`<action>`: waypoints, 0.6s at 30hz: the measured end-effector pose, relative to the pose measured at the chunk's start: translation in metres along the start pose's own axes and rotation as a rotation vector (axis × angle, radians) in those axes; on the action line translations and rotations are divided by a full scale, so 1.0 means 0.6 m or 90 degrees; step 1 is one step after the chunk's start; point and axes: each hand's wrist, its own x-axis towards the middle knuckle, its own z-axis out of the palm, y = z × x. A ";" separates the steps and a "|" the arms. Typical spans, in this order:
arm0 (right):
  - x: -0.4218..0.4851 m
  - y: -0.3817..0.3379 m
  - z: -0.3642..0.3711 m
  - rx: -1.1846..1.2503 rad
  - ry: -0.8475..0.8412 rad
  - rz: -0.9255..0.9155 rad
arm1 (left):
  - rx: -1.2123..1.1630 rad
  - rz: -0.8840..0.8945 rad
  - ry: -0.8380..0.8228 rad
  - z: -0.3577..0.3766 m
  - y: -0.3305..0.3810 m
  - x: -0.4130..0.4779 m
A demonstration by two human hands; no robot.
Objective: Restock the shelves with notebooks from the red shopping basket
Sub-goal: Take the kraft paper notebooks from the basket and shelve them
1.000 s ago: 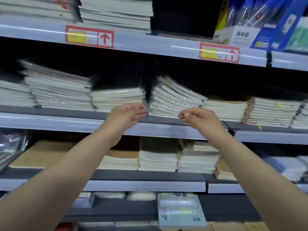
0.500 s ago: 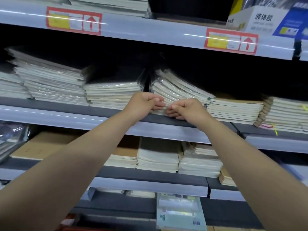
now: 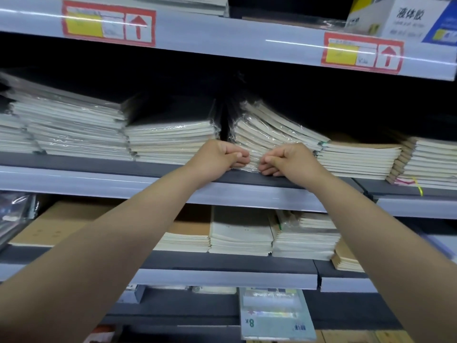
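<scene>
Notebooks (image 3: 269,134) wrapped in clear plastic are sitting in a slanted stack on the middle shelf (image 3: 247,180), leaning to the right onto a flatter pile of brown-covered notebooks (image 3: 358,159). We are reaching both arms up to the front lower edge of that leaning stack. Our left hand (image 3: 220,154) is curling its fingers tight and pinching the plastic-wrapped edge at the stack's left front corner. Our right hand (image 3: 289,158) is doing the same just beside it, fingers folded in and gripping the same bottom edge, so the two hands are nearly touching each other. Both are resting right at the shelf's dark front lip.

To the left of our hands, another wrapped pile (image 3: 170,142) is lying flat, separated from the leaning stack by a narrow dark gap. Further left, more wrapped piles (image 3: 71,129) are filling the shelf. On the upper shelf edge, two red price tags (image 3: 108,23) with up arrows are showing, and a white box (image 3: 405,18) is standing at the top right. Below us, the lower shelf (image 3: 222,262) is carrying cream and brown notebook piles (image 3: 241,233).
</scene>
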 end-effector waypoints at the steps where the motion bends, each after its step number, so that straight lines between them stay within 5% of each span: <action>1: -0.003 0.000 0.005 -0.013 0.010 -0.006 | -0.002 0.004 0.000 -0.001 0.001 -0.005; 12: 0.026 -0.139 0.147 0.061 -0.163 -0.077 | 0.147 -0.050 0.025 -0.188 -0.023 -0.073; 18: 0.066 -0.127 0.207 0.078 -0.128 -0.045 | 0.068 -0.108 0.042 -0.220 -0.050 -0.054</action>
